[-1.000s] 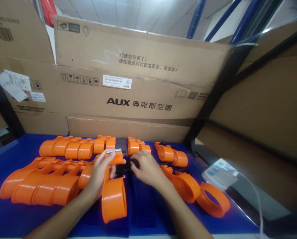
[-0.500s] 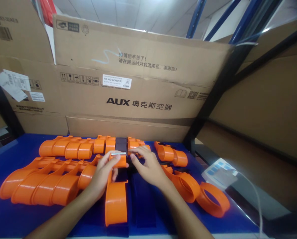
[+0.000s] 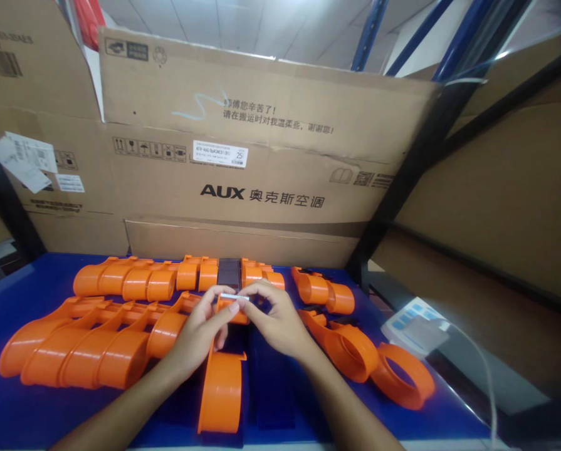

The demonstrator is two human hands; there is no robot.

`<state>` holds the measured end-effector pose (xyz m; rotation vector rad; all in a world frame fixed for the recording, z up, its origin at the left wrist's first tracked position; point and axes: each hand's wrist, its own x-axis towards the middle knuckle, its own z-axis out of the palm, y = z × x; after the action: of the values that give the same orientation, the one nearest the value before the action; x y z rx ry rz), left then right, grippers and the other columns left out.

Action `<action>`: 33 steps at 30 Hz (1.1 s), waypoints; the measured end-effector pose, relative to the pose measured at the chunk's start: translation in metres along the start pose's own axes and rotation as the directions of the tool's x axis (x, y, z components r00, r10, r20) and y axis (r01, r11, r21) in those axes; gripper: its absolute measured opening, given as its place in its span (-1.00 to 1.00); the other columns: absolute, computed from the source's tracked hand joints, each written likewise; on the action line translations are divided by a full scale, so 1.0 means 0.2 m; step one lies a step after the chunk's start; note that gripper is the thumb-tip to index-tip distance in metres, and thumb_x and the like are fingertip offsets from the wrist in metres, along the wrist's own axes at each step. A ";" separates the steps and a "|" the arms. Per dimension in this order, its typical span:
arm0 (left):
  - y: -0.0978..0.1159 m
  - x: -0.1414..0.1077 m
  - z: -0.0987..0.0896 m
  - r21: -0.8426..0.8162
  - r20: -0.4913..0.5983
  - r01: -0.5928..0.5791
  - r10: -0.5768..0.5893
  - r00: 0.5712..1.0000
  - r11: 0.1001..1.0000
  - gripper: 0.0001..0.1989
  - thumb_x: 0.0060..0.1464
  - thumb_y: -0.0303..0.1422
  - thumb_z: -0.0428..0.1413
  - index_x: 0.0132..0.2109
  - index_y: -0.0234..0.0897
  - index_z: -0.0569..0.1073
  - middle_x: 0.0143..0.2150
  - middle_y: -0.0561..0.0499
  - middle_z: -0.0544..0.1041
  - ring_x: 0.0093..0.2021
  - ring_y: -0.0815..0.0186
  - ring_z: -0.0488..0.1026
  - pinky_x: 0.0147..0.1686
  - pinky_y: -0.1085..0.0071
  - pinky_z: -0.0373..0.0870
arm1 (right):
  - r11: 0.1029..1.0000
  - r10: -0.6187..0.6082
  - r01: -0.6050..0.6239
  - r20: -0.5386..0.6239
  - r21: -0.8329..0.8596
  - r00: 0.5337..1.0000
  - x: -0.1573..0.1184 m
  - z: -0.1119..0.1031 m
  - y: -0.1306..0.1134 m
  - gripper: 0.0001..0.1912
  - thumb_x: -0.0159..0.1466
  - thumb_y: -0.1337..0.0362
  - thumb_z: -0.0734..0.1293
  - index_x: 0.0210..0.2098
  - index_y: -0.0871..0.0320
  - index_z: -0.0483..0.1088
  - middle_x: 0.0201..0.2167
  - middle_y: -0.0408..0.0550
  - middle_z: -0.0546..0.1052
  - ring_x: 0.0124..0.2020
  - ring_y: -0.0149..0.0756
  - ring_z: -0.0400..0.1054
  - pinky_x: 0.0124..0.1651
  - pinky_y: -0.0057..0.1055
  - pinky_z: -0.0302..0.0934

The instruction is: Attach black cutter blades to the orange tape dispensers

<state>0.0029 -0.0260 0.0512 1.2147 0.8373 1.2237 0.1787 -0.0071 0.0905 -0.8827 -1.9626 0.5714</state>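
Near the middle of the table, my left hand is closed round the upper end of an orange plastic tape dispenser, its broad round hub hanging down toward me. Along the dispenser's top edge lies a silvery, toothed blade. My right hand pinches the blade's right end with thumb and forefinger, and both thumbs nearly meet there. Whether the blade is fixed to the plastic I cannot tell. Just behind my fingers stands a dark, flat-sided box.
Rows of orange dispensers lie to the left on the blue table, with more behind. Several with black parts and a loose orange ring lie right. A white device with a cable sits beyond. Cardboard walls the back.
My right hand has come down and left, its fingers closing on the blade. The dispenser has shifted slightly right and tilted, so the blade's teeth now show clearly.
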 end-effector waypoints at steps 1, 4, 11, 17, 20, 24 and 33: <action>0.00 0.00 0.00 0.011 -0.010 0.001 -0.001 1.000 1.000 -0.61 0.13 -0.07 0.22 -0.02 -0.20 0.41 -0.57 0.18 0.36 -0.71 0.47 0.22 -0.71 0.54 0.06 | 1.000 -0.002 0.002 -0.010 0.003 1.000 0.00 0.00 0.00 -0.87 0.36 0.19 0.36 -0.21 0.08 0.53 -0.26 -0.06 0.59 -0.20 -0.21 0.46 -0.11 -0.31 0.30; 0.01 0.00 0.00 0.033 -0.026 0.001 0.000 1.000 0.999 -0.63 0.14 -0.06 0.21 -0.05 -0.20 0.41 -0.57 0.18 0.36 -0.70 0.47 0.22 -0.68 0.53 0.09 | 1.000 -0.003 0.003 -0.013 0.009 1.000 0.00 0.00 0.00 -0.86 0.37 0.19 0.35 -0.20 0.08 0.54 -0.25 -0.06 0.60 -0.17 -0.20 0.46 -0.08 -0.28 0.30; 0.00 0.01 0.00 0.030 -0.054 -0.030 0.031 0.998 0.999 -0.63 0.16 -0.03 0.18 -0.07 -0.19 0.40 -0.62 0.22 0.30 -0.71 0.48 0.18 -0.64 0.53 0.10 | 1.000 -0.013 0.014 -0.059 0.001 0.998 0.01 0.00 0.00 -0.85 0.37 0.18 0.34 -0.22 0.07 0.54 -0.27 -0.05 0.60 -0.18 -0.18 0.45 -0.06 -0.26 0.30; -0.01 0.01 -0.01 0.006 -0.090 -0.063 0.064 0.994 0.998 -0.66 0.18 -0.05 0.16 -0.08 -0.19 0.39 -0.62 0.22 0.31 -0.70 0.49 0.18 -0.62 0.54 0.11 | 1.000 -0.015 0.012 -0.106 -0.028 0.994 0.01 -0.02 0.01 -0.82 0.37 0.16 0.34 -0.22 0.09 0.54 -0.28 -0.04 0.59 -0.20 -0.18 0.43 -0.09 -0.28 0.28; -0.01 0.02 -0.02 -0.015 -0.112 -0.091 0.089 0.990 0.996 -0.67 0.19 -0.06 0.16 -0.06 -0.18 0.37 -0.63 0.22 0.33 -0.69 0.48 0.19 -0.62 0.55 0.11 | 1.000 -0.003 0.001 -0.138 -0.013 0.990 0.01 -0.03 0.02 -0.81 0.38 0.15 0.33 -0.23 0.11 0.53 -0.28 -0.04 0.59 -0.22 -0.21 0.42 -0.11 -0.31 0.27; 0.00 0.02 -0.02 -0.042 -0.148 -0.108 0.101 0.984 0.993 -0.68 0.18 -0.06 0.16 -0.09 -0.17 0.36 -0.57 0.17 0.43 -0.69 0.48 0.19 -0.63 0.55 0.12 | 1.000 0.020 -0.023 -0.171 -0.014 0.985 0.01 -0.04 0.02 -0.82 0.38 0.16 0.33 -0.23 0.11 0.53 -0.28 -0.08 0.58 -0.28 -0.26 0.40 -0.16 -0.36 0.24; 0.04 0.03 -0.06 -0.143 -0.201 -0.057 0.027 0.979 0.988 -0.67 0.11 -0.04 0.19 -0.24 -0.23 0.43 -0.70 0.19 0.32 -0.72 0.43 0.23 -0.64 0.50 0.16 | 0.994 0.112 -0.104 -0.282 0.043 0.953 0.02 -0.11 0.09 -0.77 0.38 0.11 0.32 -0.19 0.14 0.49 -0.28 -0.06 0.57 -0.27 -0.24 0.40 -0.18 -0.35 0.26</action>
<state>-0.0087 -0.0190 0.0583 1.0058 0.8534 1.4334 0.2035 0.0079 0.0920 -1.0013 -1.6518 0.5025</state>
